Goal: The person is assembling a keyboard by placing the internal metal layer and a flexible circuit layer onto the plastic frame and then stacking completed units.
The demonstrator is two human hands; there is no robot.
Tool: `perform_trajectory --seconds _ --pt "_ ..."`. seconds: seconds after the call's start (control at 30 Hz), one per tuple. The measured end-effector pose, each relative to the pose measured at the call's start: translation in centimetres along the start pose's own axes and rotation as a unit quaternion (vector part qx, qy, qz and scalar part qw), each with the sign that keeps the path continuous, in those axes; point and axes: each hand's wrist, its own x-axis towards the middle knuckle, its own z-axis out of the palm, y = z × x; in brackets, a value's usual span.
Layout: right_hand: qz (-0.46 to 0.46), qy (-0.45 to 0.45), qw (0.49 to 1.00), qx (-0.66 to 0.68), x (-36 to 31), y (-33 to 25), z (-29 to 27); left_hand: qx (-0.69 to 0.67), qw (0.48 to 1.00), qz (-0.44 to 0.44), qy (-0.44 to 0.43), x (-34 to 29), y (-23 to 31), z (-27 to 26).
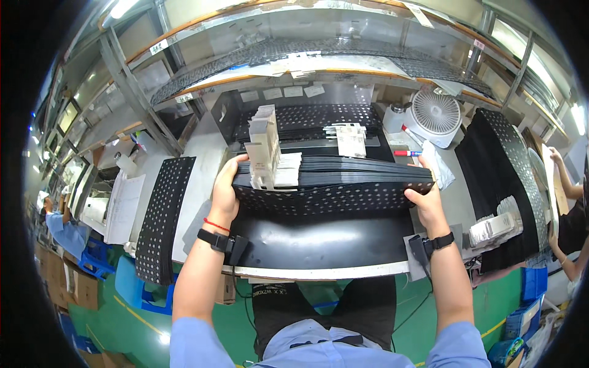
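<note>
Between my two hands is a long stack of black sheets with white dots [331, 199], its layered edges facing up. My left hand [226, 191] is closed around the left end, and my right hand [427, 199] grips the right end with its thumb on the near face. Toward the left of the stack, a tall column of white paper tags [262, 147] stands up, with a shorter bunch of tags [288, 169] beside it. Behind the stack, more white tags [351, 142] lie on black dotted material [313, 115]. A smooth dark plate [322, 245] covers the bench in front.
Other dotted black stacks lie left [164, 214] and right [518, 162], the right one beside bundled tags [494, 230]. A white fan [437, 112], bottle [394, 118], red marker [406, 153] and crumpled white cloth [438, 167] sit back right. Another person's arm [569, 178] is at far right.
</note>
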Motion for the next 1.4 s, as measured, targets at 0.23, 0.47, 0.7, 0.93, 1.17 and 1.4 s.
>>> perform_trajectory --seconds 0.23,0.47,0.7,0.93,1.17,1.4 --pt "-0.029 -0.003 0.999 0.018 0.8 0.2 0.1 -0.042 0.997 -0.058 -0.026 0.3 1.1 0.8" --pt "0.044 0.067 0.995 0.056 1.0 0.8 -0.9 0.029 0.999 -0.015 -0.036 -0.2 0.8 -0.2" --pt "-0.02 0.06 0.996 0.059 0.8 -1.9 2.1 -0.08 0.995 -0.029 -0.054 -1.0 1.3 1.4" --pt "0.023 0.059 0.998 0.009 1.1 -0.4 -1.0 0.018 0.999 -0.037 -0.005 -0.9 0.8 0.9" --pt "-0.006 0.04 0.998 0.057 -0.1 0.0 -0.7 -0.07 0.996 -0.058 -0.018 -2.9 1.2 0.9" --pt "-0.082 -0.044 0.995 0.04 0.0 0.2 -1.6 -0.08 0.994 0.022 -0.067 -3.6 0.9 1.4"
